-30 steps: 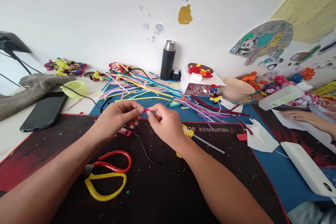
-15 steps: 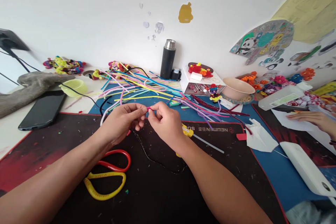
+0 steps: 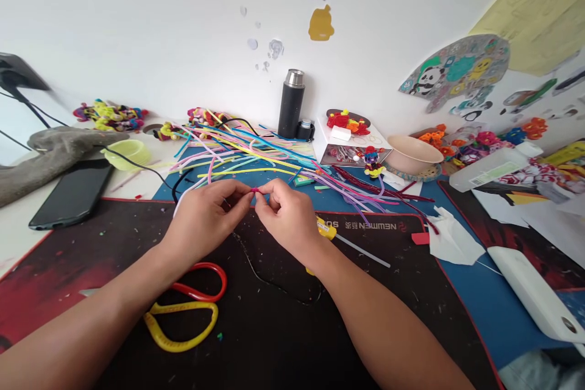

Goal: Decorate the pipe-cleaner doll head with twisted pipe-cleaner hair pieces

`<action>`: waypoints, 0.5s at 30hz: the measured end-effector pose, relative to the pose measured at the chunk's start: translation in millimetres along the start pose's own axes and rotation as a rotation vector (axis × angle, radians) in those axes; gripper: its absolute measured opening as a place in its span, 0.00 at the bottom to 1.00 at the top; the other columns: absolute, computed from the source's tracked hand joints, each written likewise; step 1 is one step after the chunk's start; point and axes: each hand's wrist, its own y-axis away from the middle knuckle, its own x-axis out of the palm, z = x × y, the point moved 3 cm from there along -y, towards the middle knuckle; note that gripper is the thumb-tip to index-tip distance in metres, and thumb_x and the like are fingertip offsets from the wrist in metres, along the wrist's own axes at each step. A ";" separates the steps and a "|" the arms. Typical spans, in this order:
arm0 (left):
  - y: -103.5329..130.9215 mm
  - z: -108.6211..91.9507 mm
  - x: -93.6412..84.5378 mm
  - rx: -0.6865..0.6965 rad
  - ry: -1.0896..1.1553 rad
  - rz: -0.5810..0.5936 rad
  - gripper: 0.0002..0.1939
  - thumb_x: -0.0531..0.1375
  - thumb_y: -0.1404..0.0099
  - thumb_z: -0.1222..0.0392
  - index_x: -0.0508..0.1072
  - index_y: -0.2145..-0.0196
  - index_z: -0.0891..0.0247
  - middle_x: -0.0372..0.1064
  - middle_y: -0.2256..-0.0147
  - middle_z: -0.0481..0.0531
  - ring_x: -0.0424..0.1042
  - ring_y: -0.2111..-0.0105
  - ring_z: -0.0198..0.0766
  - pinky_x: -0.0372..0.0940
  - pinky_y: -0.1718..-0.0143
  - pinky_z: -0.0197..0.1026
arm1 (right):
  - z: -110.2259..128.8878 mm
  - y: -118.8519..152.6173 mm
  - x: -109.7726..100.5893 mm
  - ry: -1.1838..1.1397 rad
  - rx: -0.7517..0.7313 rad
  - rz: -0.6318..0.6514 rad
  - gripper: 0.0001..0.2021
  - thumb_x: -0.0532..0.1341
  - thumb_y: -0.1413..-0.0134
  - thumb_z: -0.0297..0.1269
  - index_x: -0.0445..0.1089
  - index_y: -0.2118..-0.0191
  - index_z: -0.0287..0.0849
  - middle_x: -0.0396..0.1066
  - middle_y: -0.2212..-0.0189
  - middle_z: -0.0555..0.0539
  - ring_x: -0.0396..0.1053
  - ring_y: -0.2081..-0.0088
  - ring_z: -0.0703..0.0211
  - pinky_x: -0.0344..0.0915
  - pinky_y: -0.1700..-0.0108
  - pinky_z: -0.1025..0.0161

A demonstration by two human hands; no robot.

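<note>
Between my fingertips is a short magenta piece of pipe cleaner (image 3: 255, 190), mostly hidden by the fingers. My left hand (image 3: 205, 210) pinches its left end, and my right hand (image 3: 287, 213) pinches the right end; the fingertips almost meet. Below my left wrist lie scissors with one red and one yellow handle (image 3: 183, 326), their blades largely under my forearm. A yellow glue gun (image 3: 325, 228) with a glue stick (image 3: 363, 250) shows partly behind my right wrist. Many coloured pipe cleaners (image 3: 256, 149) are spread out beyond my hands.
A dark mat (image 3: 274, 341) covers the near table. At left lie a phone (image 3: 70, 192) and a green bowl (image 3: 128, 155). A black thermos (image 3: 291, 103), a white box (image 3: 351, 149) and a beige bowl (image 3: 415, 155) stand at the back. Tissue (image 3: 452, 241) lies at right.
My left hand has turned, its lower fingers now tucked out of sight. Both hands still pinch the magenta piece. Another person's hand at the right has left the view.
</note>
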 end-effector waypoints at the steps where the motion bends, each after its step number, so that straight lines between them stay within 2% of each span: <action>1: 0.4 0.0 0.0 0.012 -0.016 -0.005 0.14 0.60 0.29 0.48 0.81 0.63 0.57 0.80 0.70 0.48 0.75 0.72 0.40 0.64 0.69 0.40 | 0.6 0.2 0.3 0.007 -0.002 0.003 0.08 0.61 0.32 0.40 0.76 0.60 0.45 0.65 0.80 0.56 0.60 0.78 0.62 0.54 0.70 0.63; 9: -1.2 2.9 -0.7 0.152 -0.143 -0.064 0.10 0.58 0.30 0.54 0.76 0.66 0.59 0.76 0.70 0.49 0.74 0.72 0.39 0.63 0.69 0.39 | 4.3 1.0 -0.4 -0.035 -0.003 0.067 0.09 0.60 0.30 0.39 0.77 0.56 0.44 0.68 0.79 0.55 0.64 0.77 0.62 0.54 0.69 0.63; 15: -0.1 2.1 0.1 0.260 -0.230 -0.101 0.11 0.57 0.30 0.59 0.71 0.71 0.59 0.71 0.74 0.47 0.68 0.76 0.36 0.59 0.72 0.38 | 3.6 0.7 -0.3 -0.070 0.018 0.075 0.09 0.60 0.29 0.37 0.77 0.60 0.44 0.69 0.78 0.54 0.63 0.77 0.62 0.54 0.69 0.63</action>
